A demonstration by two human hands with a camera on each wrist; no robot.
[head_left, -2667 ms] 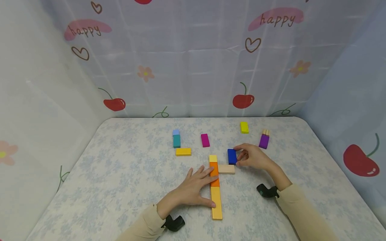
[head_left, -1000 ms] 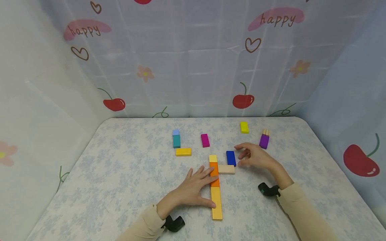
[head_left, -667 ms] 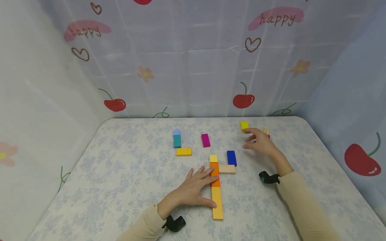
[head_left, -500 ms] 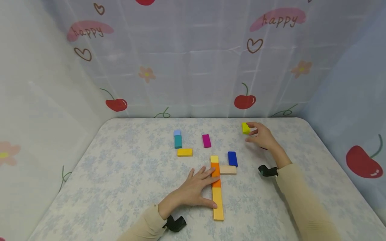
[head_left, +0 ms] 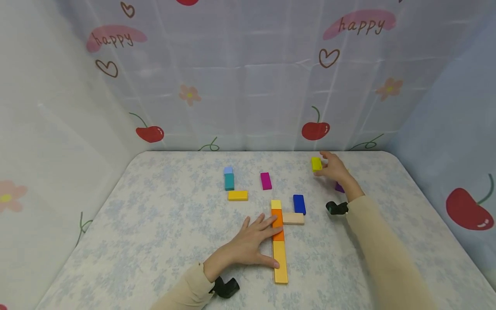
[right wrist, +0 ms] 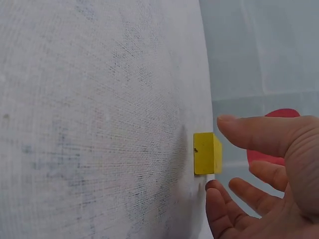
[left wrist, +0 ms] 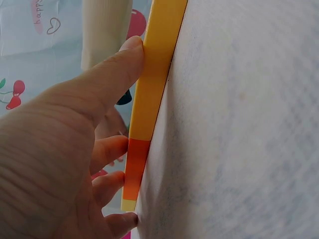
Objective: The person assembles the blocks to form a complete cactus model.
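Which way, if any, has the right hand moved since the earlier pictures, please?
Yes: the right hand has moved forward, closer to the table's far edge.

My sleeves (head_left: 387,254) are cream, my wrist cameras (head_left: 227,288) black. I see a golden-yellow plank (left wrist: 157,84), an orange block (left wrist: 136,169), a lime-yellow block (right wrist: 204,153) with a dark speck (right wrist: 196,150), a beige block (head_left: 293,218), a deep-blue block (head_left: 299,204), a magenta block (head_left: 266,181) and a teal block (head_left: 229,182). My tablecloth (head_left: 155,224) is whitish, mottled grey-blue; the pale curtain (head_left: 252,107) carries red cherries (head_left: 315,131), brown hearts (head_left: 323,64) and pink flowers (head_left: 185,96).
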